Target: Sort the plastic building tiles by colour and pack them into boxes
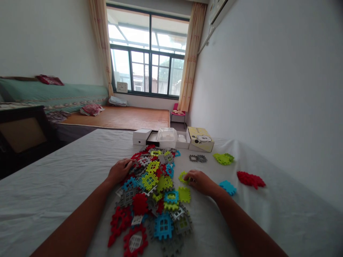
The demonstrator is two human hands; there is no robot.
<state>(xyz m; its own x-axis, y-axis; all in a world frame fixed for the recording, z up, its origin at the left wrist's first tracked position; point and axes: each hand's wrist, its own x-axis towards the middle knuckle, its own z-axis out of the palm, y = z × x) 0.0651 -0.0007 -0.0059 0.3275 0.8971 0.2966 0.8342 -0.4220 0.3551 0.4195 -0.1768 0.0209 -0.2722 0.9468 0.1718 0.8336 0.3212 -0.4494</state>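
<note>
A heap of interlocking plastic building pieces [150, 181] in red, lime green, blue and grey spreads over the sheet between my hands. Many have notched edges, and some have window-like frames. At the heap's left edge lies my left hand [119, 172], fingers loosely bent against the pieces, with nothing visible in its grasp. My right hand [198, 181], on the right side, has its fingers closed on a lime green building piece [183, 177] with an opening in it. Just below it, a solid lime green square piece [184, 194] lies flat.
Sorted groups lie at right: grey pieces [198, 158], lime green pieces [223, 159], blue pieces [228, 187] and red pieces [250, 179]. Behind the heap stand a white box [141, 137], a clear plastic container [167, 135] and a yellow cartoon box [200, 139]. A wall rises at right.
</note>
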